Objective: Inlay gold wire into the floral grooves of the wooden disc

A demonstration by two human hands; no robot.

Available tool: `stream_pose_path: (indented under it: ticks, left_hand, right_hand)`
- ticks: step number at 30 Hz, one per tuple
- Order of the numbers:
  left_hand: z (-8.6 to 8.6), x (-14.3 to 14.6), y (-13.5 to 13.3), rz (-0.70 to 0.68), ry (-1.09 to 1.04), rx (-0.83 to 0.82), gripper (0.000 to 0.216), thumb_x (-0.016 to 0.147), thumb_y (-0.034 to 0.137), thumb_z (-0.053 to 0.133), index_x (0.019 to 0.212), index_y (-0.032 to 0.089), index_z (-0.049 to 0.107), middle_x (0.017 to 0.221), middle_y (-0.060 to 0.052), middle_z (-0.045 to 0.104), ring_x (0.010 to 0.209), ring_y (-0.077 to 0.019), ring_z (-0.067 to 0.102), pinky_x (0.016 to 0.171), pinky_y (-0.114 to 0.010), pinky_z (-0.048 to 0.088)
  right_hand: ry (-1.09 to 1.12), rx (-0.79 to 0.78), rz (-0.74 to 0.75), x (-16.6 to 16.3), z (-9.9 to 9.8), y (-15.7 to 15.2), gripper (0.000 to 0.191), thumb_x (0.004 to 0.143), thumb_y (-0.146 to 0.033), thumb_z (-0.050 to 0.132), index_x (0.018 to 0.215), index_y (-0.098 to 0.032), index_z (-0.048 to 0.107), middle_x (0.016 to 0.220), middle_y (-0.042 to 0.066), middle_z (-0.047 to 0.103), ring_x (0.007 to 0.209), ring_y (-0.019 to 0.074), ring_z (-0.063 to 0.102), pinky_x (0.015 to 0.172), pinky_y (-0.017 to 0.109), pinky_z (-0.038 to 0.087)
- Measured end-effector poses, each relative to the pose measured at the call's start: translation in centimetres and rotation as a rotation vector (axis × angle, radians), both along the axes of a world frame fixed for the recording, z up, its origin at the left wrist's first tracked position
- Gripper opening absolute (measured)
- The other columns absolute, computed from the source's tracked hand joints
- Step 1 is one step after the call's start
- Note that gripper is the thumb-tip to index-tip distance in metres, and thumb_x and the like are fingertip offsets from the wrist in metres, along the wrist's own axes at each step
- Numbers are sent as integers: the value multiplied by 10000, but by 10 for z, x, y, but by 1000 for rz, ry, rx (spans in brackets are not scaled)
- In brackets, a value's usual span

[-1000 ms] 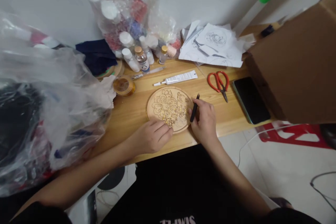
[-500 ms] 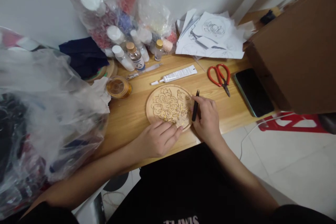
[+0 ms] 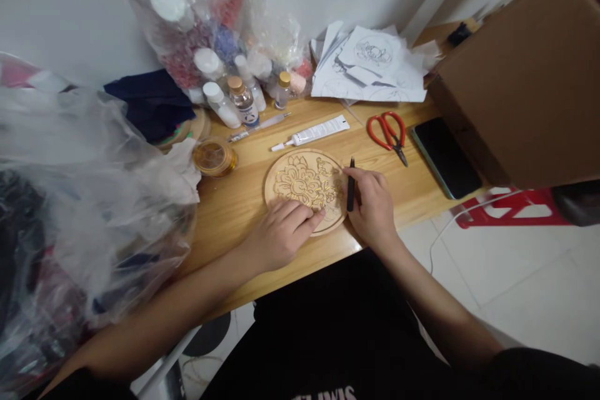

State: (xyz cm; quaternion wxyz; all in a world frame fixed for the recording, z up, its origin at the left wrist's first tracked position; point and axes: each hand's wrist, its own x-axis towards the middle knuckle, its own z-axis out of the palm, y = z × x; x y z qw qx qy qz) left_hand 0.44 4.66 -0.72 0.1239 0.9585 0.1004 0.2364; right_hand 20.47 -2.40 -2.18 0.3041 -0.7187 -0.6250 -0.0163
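A round wooden plaque (image 3: 272, 184) with a flower pattern outlined in gold wire lies near the table's front edge. Across its lower part rests my left hand (image 3: 288, 231), palm down and fingers stretched out, the fingertips touching the surface. My right hand (image 3: 372, 203) is at the plaque's right rim, with the thumb and forefinger side against it. Black tweezers (image 3: 350, 190) are held in that hand, points facing away from me and clear of the pattern. What lies beneath my left fingers is hidden.
Behind the plaque lie a white glue tube (image 3: 321, 131), a spool of gold wire (image 3: 214, 157) and red-handled pliers (image 3: 389, 137). A phone (image 3: 445, 159) and a cardboard box (image 3: 525, 87) stand right. Plastic bags (image 3: 107, 212) crowd the left; printed sheets (image 3: 370, 69) lie at the back.
My left hand has shifted slightly up the plaque, its fingertips drawn away from the lower rim. The tweezers stand a little straighter in my right hand. The whole view has shifted slightly.
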Motion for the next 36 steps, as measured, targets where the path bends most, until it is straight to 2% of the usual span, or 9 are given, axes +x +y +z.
stream_pose_path:
  ticks: [7, 13, 18, 22, 25, 29, 36]
  left_hand:
    - [1, 2, -2, 20, -69, 32, 230, 978, 131, 418, 1040, 116, 640, 857, -46, 668, 808, -157, 577, 725, -295, 474]
    - [1, 6, -10, 38, -170, 247, 139, 941, 95, 490, 966, 82, 626, 839, -57, 692, 778, -159, 611, 690, -290, 501]
    - [13, 10, -23, 80, 24, 384, 132, 937, 73, 483, 983, 67, 607, 823, -63, 685, 763, -152, 617, 636, -266, 482]
    - [25, 17, -30, 122, 111, 377, 160, 943, 58, 449, 984, 56, 603, 728, -44, 636, 702, -150, 584, 602, -264, 463]
    - [27, 22, -31, 160, 161, 360, 182, 944, 46, 424, 990, 45, 600, 703, -44, 611, 678, -156, 565, 599, -272, 460]
    - [24, 24, -33, 183, 191, 327, 202, 939, 26, 413, 1049, 0, 580, 738, -68, 620, 690, -157, 576, 614, -275, 475]
    - [14, 23, -39, 189, 128, 284, 172, 944, 52, 454, 1044, 32, 592, 731, -50, 627, 674, -151, 561, 611, -272, 483]
  right_hand:
    - [-17, 48, 21, 1, -4, 0, 242, 901, -171, 501, 1128, -197, 582, 1040, 100, 706, 920, 253, 593, 787, 405, 509]
    - [2, 56, 23, 0, -3, 0, 252, 905, -144, 472, 1127, -201, 576, 1048, 100, 703, 931, 254, 588, 801, 409, 499]
    - [17, 56, 26, 0, -3, 0, 228, 922, -189, 469, 1121, -184, 580, 1050, 108, 702, 925, 259, 580, 803, 411, 498]
    - [33, 52, 31, 1, -2, -1, 231, 922, -185, 474, 1126, -180, 582, 1047, 106, 701, 925, 258, 577, 802, 406, 497]
    - [43, 41, 24, 1, -2, -1, 239, 923, -182, 468, 1132, -177, 583, 1039, 106, 700, 922, 259, 571, 792, 404, 493]
    - [41, 37, 5, -1, -2, -1, 245, 923, -178, 458, 1130, -176, 589, 1020, 103, 701, 919, 259, 562, 789, 399, 486]
    - [62, 13, 5, -2, 0, 0, 254, 926, -178, 450, 1138, -200, 588, 1035, 97, 694, 939, 258, 567, 800, 412, 486]
